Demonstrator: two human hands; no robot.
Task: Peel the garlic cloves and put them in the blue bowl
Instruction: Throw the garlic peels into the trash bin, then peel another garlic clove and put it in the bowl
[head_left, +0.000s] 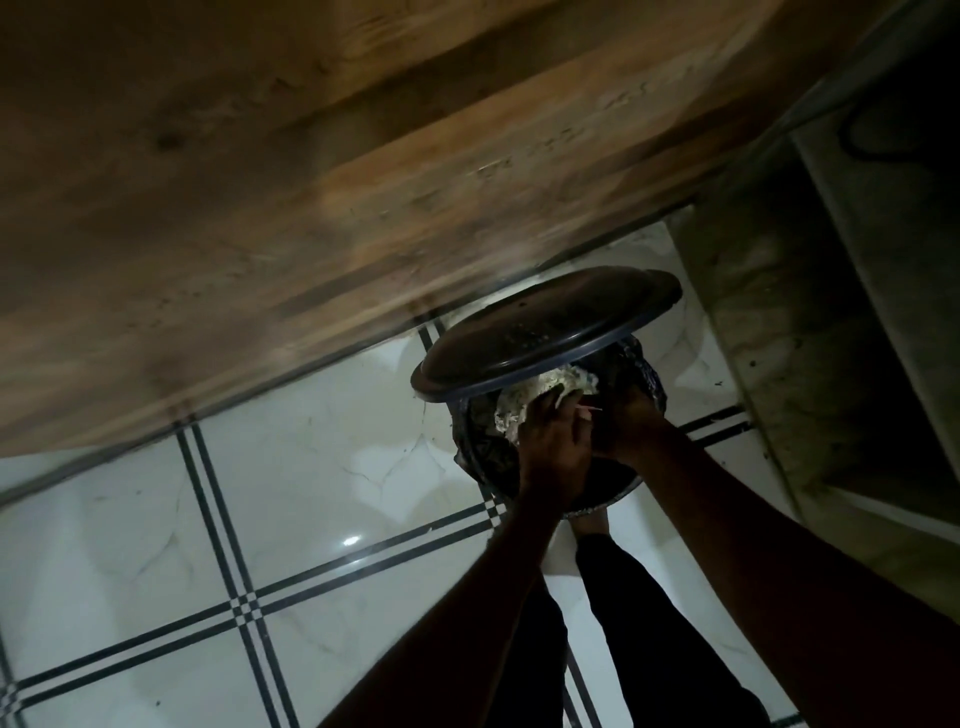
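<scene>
left hand (553, 441): over open bin (618, 483), grips pale peel scraps (540, 402)
right hand (631, 428): beside it, grip unclear
risk: scraps miss bin, scatter on floor (291, 493)

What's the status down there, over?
Both hands over open bin, lid up. Left hand holds pale scraps; right hand beside it, grip unclear. No garlic or blue bowl in view.

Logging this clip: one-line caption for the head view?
Both hands over an open pedal bin on the tiled floor, lid raised, dropping pale scraps.
</scene>
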